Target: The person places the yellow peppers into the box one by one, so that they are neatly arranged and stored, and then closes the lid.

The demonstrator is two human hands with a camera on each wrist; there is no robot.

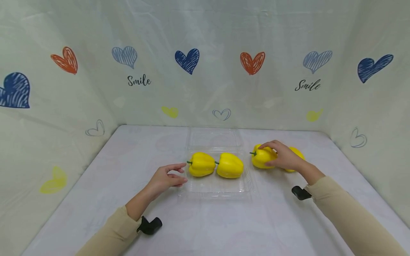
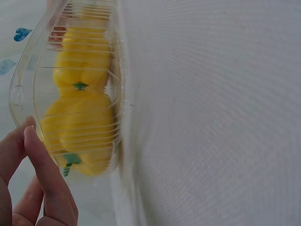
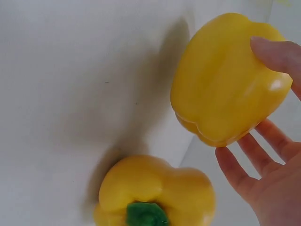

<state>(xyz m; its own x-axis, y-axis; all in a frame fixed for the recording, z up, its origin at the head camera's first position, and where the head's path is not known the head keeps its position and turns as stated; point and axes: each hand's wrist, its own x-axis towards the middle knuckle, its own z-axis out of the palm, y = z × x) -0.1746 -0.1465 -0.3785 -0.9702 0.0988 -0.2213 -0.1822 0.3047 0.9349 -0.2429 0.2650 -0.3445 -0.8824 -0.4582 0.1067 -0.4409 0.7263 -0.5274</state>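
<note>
Evidently, the right hand (image 1: 283, 155) had the held pepper (image 3: 221, 80) between its thumb on one side and its fingertips on the other, a grip that suited so broad and smooth a body. That yellow pepper was just to the right of the clear box (image 1: 217, 195), and the shadow in the right wrist view suggested that it hung off the table (image 1: 144, 142). The loose pepper (image 3: 157, 183) lay close by, partly hidden by the hand in the head view. The left hand (image 1: 163, 180) had its thumb and forefinger parted, tips at the box's left edge, probably to steady so light a thing (whether they pressed the plastic, I could not tell). Inside, the first pepper (image 1: 201, 164) and the second pepper (image 1: 230, 165) lay sideways in a row, stems leftward, perhaps to fit neatly. The lid (image 1: 214, 138) lay folded back behind, which kept the top accessible.
</note>
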